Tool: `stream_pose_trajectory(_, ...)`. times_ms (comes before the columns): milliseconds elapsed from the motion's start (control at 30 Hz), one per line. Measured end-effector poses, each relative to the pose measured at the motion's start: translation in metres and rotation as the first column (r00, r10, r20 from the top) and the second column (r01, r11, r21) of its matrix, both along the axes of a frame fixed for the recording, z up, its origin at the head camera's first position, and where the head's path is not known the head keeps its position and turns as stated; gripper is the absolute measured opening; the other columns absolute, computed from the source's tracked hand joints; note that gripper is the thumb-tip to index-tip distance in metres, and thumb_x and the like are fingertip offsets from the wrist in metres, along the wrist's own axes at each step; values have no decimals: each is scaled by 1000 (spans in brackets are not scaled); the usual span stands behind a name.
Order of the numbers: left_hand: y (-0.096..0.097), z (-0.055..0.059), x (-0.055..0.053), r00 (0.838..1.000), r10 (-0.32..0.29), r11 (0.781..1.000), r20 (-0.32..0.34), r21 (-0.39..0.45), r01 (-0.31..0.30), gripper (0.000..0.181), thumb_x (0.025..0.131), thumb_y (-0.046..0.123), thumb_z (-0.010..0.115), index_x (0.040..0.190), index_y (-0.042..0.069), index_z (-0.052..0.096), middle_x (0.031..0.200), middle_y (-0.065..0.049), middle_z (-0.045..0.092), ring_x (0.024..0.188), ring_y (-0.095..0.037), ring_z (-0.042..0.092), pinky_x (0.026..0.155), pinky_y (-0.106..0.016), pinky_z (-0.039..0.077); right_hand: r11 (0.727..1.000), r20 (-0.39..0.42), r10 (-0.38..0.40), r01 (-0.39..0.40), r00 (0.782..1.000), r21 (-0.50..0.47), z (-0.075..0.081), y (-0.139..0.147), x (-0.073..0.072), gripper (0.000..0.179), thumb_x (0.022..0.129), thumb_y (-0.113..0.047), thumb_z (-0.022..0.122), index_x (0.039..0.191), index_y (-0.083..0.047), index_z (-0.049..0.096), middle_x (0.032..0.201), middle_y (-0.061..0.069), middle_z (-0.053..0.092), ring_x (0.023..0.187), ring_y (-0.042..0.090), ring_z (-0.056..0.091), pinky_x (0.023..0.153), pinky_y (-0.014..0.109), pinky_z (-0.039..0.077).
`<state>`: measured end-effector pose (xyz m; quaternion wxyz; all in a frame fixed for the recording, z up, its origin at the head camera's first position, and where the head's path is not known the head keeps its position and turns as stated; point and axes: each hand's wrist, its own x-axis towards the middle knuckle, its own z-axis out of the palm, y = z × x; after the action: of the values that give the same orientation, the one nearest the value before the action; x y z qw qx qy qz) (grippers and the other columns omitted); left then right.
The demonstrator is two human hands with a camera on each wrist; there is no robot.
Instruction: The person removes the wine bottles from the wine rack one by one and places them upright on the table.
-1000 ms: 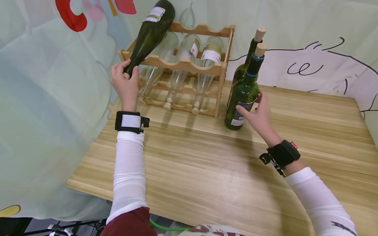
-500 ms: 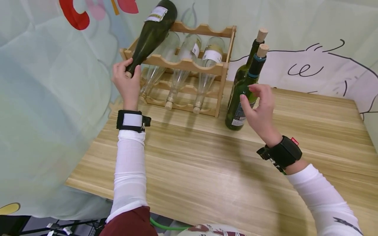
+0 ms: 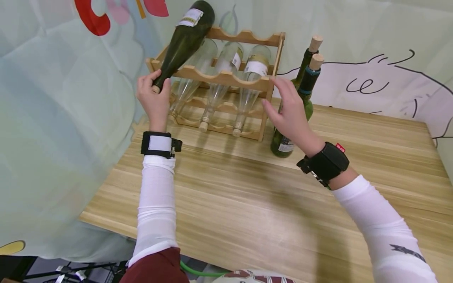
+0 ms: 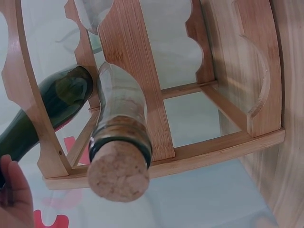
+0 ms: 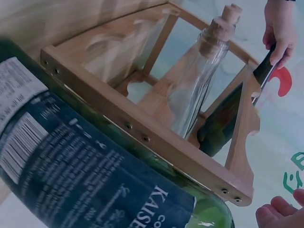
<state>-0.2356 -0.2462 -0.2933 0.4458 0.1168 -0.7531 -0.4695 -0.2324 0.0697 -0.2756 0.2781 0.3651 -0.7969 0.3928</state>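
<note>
In the head view my left hand (image 3: 153, 98) grips the corked neck of a dark green wine bottle (image 3: 184, 39). That bottle lies tilted on the upper left of a wooden wine rack (image 3: 226, 80), base toward the wall. My right hand (image 3: 288, 114) holds nothing; its fingers reach toward the rack's right front corner, and whether they touch it I cannot tell. Behind this hand stand two corked green wine bottles, the nearer one (image 3: 283, 145) partly covered by it, the farther one (image 3: 304, 65) mostly hidden. The nearer bottle's blue label (image 5: 95, 161) fills the right wrist view.
Several corked clear bottles lie in the rack below the top rail, among them a right-hand one (image 3: 256, 65) with a white label. The wooden table (image 3: 226, 188) extends in front and to the right. A printed cloth (image 3: 368, 31) hangs behind.
My right hand has left the nearer standing bottle and moved up and left to the rack's right corner. My left hand keeps its grip on the tilted bottle, which stays in place.
</note>
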Motion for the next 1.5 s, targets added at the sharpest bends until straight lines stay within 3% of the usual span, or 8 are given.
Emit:
stream_pose_trajectory(333, -1, -1, -3, 1000, 14, 999, 3, 28, -14, 26, 78, 15, 67, 102, 6, 65, 96, -3, 50, 97, -15, 49, 84, -16, 41, 989, 114, -122, 110, 986, 101, 15, -20, -25, 41, 90, -19, 47, 124, 4, 46, 130, 19, 42, 126, 26, 34, 106, 31, 25)
stream_pose_trajectory(533, -1, -1, -2, 1000, 10, 999, 0, 41, -10, 25, 78, 14, 66, 101, 5, 65, 94, -1, 50, 95, -13, 49, 83, -16, 42, 965, 120, -187, 160, 975, 208, 14, -28, -39, 33, 93, -17, 41, 112, 3, 57, 119, 17, 54, 123, 24, 41, 106, 28, 27)
stream_pose_trajectory(733, 1, 1, 0, 1000, -13, 998, -24, 59, 14, 25, 77, 16, 67, 101, 8, 66, 94, 1, 50, 96, -13, 50, 83, -17, 43, 963, 79, -207, 189, 975, 192, 10, -32, -43, 26, 91, -9, 45, 105, 5, 61, 108, 18, 61, 118, 25, 47, 105, 27, 29)
stream_pose_trajectory(967, 1, 0, 1, 1000, 1, 999, -24, 48, 0, 26, 77, 17, 67, 102, 9, 66, 92, 1, 50, 95, -12, 50, 83, -18, 42, 955, 104, -236, 210, 966, 212, 11, -34, -43, 25, 91, -9, 46, 105, 4, 62, 107, 16, 61, 111, 26, 51, 98, 32, 38)
stream_pose_trajectory(1167, 0, -3, 1, 1000, 17, 999, -22, 46, -16, 28, 77, 18, 68, 103, 9, 66, 92, 1, 51, 94, -13, 50, 81, -17, 43, 951, 112, -252, 224, 961, 215, 11, -35, -42, 24, 91, -7, 45, 103, 5, 62, 104, 16, 62, 111, 25, 51, 99, 32, 37)
stream_pose_trajectory(1300, 4, 1, 6, 999, 27, 998, -18, 63, -26, 28, 77, 15, 67, 104, 6, 65, 93, 0, 51, 95, -14, 51, 81, -18, 43, 949, 113, -259, 231, 959, 215, 11, -36, -41, 24, 91, -7, 46, 102, 5, 62, 104, 16, 62, 111, 25, 51, 100, 31, 36)
stream_pose_trajectory(1500, 18, 16, 26, 999, 51, 998, -19, 48, -50, 26, 77, 8, 65, 101, 1, 65, 89, 0, 51, 93, -17, 51, 79, -17, 42, 948, 103, -264, 238, 959, 212, 10, -36, -42, 24, 90, -7, 46, 103, 4, 62, 102, 16, 62, 106, 26, 53, 96, 32, 40)
